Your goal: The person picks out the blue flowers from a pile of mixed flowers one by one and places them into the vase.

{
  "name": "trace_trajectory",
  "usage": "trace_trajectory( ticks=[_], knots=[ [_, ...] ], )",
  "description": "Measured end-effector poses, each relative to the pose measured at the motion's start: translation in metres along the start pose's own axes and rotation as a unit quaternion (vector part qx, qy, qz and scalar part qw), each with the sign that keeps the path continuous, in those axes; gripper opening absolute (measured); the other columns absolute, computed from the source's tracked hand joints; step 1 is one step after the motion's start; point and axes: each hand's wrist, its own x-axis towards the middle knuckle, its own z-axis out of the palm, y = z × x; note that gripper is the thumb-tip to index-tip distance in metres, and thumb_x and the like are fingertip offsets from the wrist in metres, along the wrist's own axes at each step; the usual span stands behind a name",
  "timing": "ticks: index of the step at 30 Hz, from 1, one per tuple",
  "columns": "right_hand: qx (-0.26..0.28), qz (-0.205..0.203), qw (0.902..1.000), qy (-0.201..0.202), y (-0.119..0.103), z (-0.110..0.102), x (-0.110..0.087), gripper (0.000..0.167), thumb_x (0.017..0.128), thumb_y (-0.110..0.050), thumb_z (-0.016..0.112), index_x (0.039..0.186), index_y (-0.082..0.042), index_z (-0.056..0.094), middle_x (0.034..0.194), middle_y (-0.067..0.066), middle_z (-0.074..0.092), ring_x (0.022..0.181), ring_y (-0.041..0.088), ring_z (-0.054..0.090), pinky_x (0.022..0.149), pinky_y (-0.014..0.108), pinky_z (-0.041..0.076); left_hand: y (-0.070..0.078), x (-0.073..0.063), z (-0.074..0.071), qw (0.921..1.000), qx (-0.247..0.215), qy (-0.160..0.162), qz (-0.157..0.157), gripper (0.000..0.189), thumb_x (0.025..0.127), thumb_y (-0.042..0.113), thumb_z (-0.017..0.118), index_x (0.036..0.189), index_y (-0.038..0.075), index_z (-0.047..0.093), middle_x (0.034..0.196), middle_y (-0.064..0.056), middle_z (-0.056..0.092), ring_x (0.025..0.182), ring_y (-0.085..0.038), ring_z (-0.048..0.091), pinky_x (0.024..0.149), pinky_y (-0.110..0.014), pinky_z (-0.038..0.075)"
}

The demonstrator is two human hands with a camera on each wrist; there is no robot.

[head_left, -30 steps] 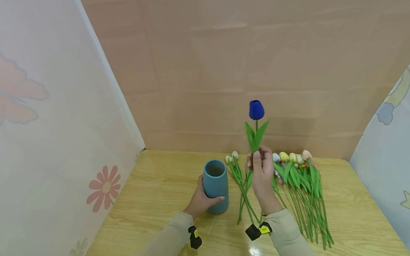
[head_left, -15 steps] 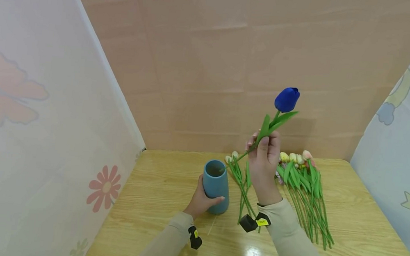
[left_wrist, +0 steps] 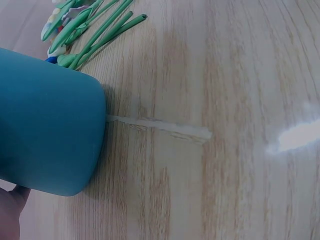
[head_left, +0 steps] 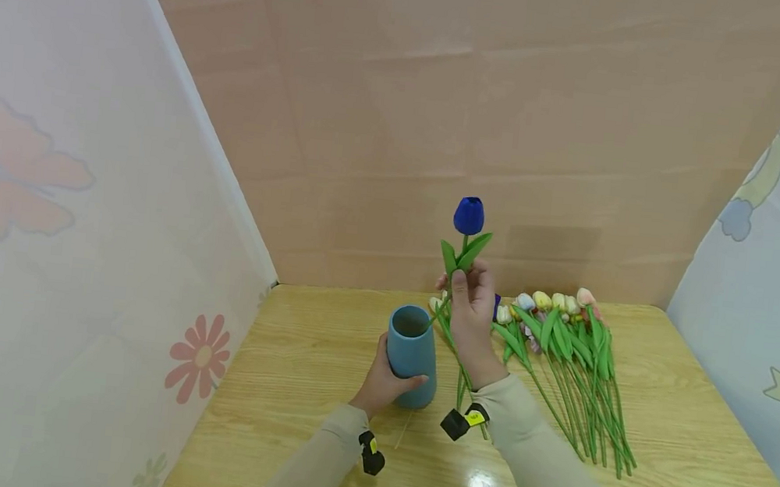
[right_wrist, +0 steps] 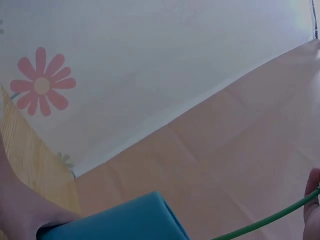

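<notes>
A blue vase (head_left: 412,359) stands upright on the wooden table, and my left hand (head_left: 385,384) grips its side, thumb across the front. My right hand (head_left: 469,314) pinches a blue tulip (head_left: 468,217) by the stem just under its green leaves, bloom upward. The tulip's stem (right_wrist: 270,218) slants down into the mouth of the vase (right_wrist: 127,220); its lower end is hidden inside. In the left wrist view the base of the vase (left_wrist: 50,122) fills the left side.
Several artificial tulips (head_left: 573,347) lie on the table (head_left: 682,428) at the right, stems toward me. White tulips (head_left: 435,304) lie behind my right hand. A pale scratch (left_wrist: 160,126) marks the tabletop by the vase. Printed cloth walls (head_left: 122,171) stand around.
My right hand swung the blue tulip right with its stem tip reaching the vase mouth, then moved back left and lower, bringing it more upright. My left hand stays on the vase.
</notes>
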Motion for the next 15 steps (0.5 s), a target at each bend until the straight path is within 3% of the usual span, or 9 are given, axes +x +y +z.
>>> trace_trajectory(
  ticks=[5, 8, 13, 15],
  knots=[
    [-0.069, 0.043, 0.9964, 0.025, 0.01, -0.006, -0.006, 0.01, 0.102, -0.01, 0.048, 0.111, -0.014, 0.049, 0.096, -0.004, 0.054, 0.087, 0.009, 0.055, 0.082, 0.025, 0.047, 0.001, 0.0, 0.001, 1.0, -0.003, -0.005, 0.002, 0.099, 0.075, 0.033, 0.085, 0.147, 0.035, 0.017, 0.143, -0.002, 0.039, 0.13, -0.031, 0.043, 0.103, -0.061, 0.036],
    [-0.096, 0.075, 0.992, 0.034, 0.02, -0.011, -0.009, 0.012, 0.1, -0.003, 0.049, 0.112, -0.006, 0.049, 0.1, -0.003, 0.054, 0.092, 0.009, 0.053, 0.083, 0.025, 0.044, 0.001, 0.0, 0.001, 0.9999, -0.008, -0.006, 0.004, 0.098, 0.075, 0.032, 0.085, 0.147, 0.035, 0.018, 0.143, -0.002, 0.039, 0.13, -0.03, 0.044, 0.104, -0.06, 0.036],
    [-0.142, 0.13, 0.9812, 0.013, 0.024, -0.017, -0.012, 0.018, 0.098, 0.001, 0.051, 0.114, 0.009, 0.046, 0.109, 0.021, 0.053, 0.098, 0.017, 0.051, 0.089, 0.024, 0.039, 0.0, -0.001, 0.001, 0.9999, -0.005, -0.003, 0.008, 0.098, 0.075, 0.032, 0.085, 0.147, 0.034, 0.018, 0.143, -0.001, 0.04, 0.13, -0.029, 0.044, 0.104, -0.059, 0.036],
    [-0.165, 0.153, 0.9744, 0.0, 0.022, -0.018, -0.013, 0.02, 0.098, -0.002, 0.053, 0.113, 0.009, 0.048, 0.112, 0.026, 0.052, 0.1, 0.018, 0.05, 0.089, 0.025, 0.038, 0.0, -0.001, 0.001, 0.9999, -0.005, -0.002, 0.012, 0.098, 0.075, 0.031, 0.085, 0.147, 0.033, 0.018, 0.143, -0.001, 0.04, 0.13, -0.029, 0.044, 0.104, -0.059, 0.036]
  ],
)
